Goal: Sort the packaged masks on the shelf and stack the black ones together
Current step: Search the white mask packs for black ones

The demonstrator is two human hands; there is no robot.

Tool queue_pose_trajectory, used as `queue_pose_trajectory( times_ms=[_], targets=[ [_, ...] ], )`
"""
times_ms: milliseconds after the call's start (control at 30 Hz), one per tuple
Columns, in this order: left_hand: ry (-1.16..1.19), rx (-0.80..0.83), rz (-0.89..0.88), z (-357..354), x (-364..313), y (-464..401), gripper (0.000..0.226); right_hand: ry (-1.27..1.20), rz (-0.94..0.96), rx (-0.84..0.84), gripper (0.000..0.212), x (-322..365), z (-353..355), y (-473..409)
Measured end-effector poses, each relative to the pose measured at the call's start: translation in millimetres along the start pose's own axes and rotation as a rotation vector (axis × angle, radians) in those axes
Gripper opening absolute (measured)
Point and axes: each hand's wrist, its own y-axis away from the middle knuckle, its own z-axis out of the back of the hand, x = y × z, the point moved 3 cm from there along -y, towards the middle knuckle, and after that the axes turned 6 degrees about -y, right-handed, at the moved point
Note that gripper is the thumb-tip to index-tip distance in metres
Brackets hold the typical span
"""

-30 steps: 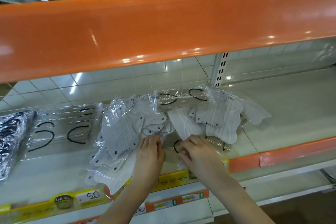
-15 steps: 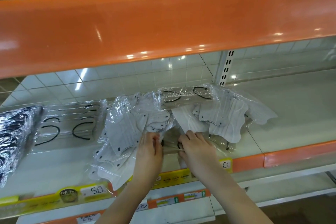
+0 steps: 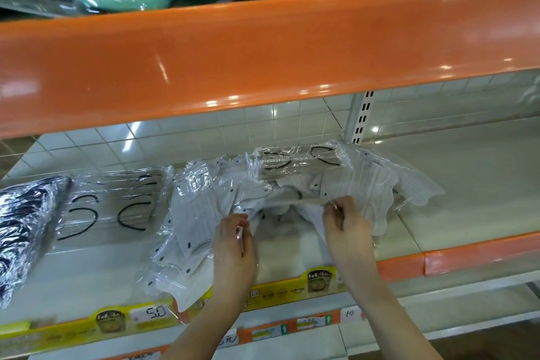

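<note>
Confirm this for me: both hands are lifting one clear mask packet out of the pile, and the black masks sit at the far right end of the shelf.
Not quite. The black masks sit at the far left end of the shelf, not the right, as the head view shows. The rest holds: the left hand and right hand both pinch one clear mask packet above the pile.

1. My left hand [image 3: 233,245] comes in at lower centre of the frame, bare, with no glove, ring or watch on it.
2. My left forearm [image 3: 201,327] below it runs down to the bottom edge, bare all the way, no sleeve showing.
3. My right hand [image 3: 347,231], right of centre, is bare too, with short nails.
4. My right forearm [image 3: 385,316] reaches the bottom edge unsleeved, with no band at the wrist.
</note>
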Motion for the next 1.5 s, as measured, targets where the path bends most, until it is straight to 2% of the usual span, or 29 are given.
queue_pose_trajectory(
  times_ms=[100, 233, 300, 400, 500, 667, 733, 867, 933, 1067, 1167, 1333, 1400, 1500],
  targets=[
    [-0.020, 0.064, -0.057, -1, -4, 0, 0.017, -0.255, -0.105, -0.060, 0.015, 12, 13, 2],
    [0.041, 0.201, -0.076, -1, -18, -5, 0.023, -0.152, 0.048, -0.034, 0.007, 20, 14, 8],
    [0.165, 0.336, -0.006, -4, -31, -7, 0.036, -0.073, 0.100, 0.050, 0.004, 18, 5, 12],
    [0.520, 0.471, 0.270, -11, -50, -11, 0.049, 0.012, 0.193, 0.184, 0.021, 19, -15, 24],
    [0.700, 0.441, 0.453, -5, -54, -15, 0.045, 0.108, 0.332, 0.295, 0.028, 20, -35, 40],
    [0.784, 0.338, 0.600, 11, -34, -15, 0.026, 0.173, 0.395, 0.293, 0.026, 20, -38, 38],
    [0.797, 0.337, 0.627, 17, -26, -16, 0.026, 0.181, 0.324, 0.289, 0.026, 18, -36, 32],
    [0.766, 0.382, 0.636, 30, -20, -18, 0.024, -0.079, 0.006, 0.314, 0.032, 24, -35, 24],
    [0.780, 0.335, 0.646, 36, -14, -19, 0.023, -0.127, -0.097, 0.384, 0.029, 28, -39, 21],
    [0.850, 0.136, 0.649, 56, -1, -24, 0.007, -0.111, -0.145, 0.510, 0.026, 34, -61, 21],
    [0.779, 0.060, 0.587, 79, 11, -29, 0.023, -0.001, -0.105, 0.496, 0.027, 32, -79, 19],
    [0.615, -0.135, 0.454, 131, 42, -44, 0.029, 0.161, -0.034, 0.532, 0.026, 42, -108, 13],
    [0.521, -0.110, 0.369, 151, 53, -51, 0.037, 0.189, 0.002, 0.524, 0.026, 50, -121, 12],
    [0.363, -0.026, 0.333, 175, 72, -57, 0.036, 0.322, 0.132, 0.500, 0.023, 63, -142, 15]
  ],
)
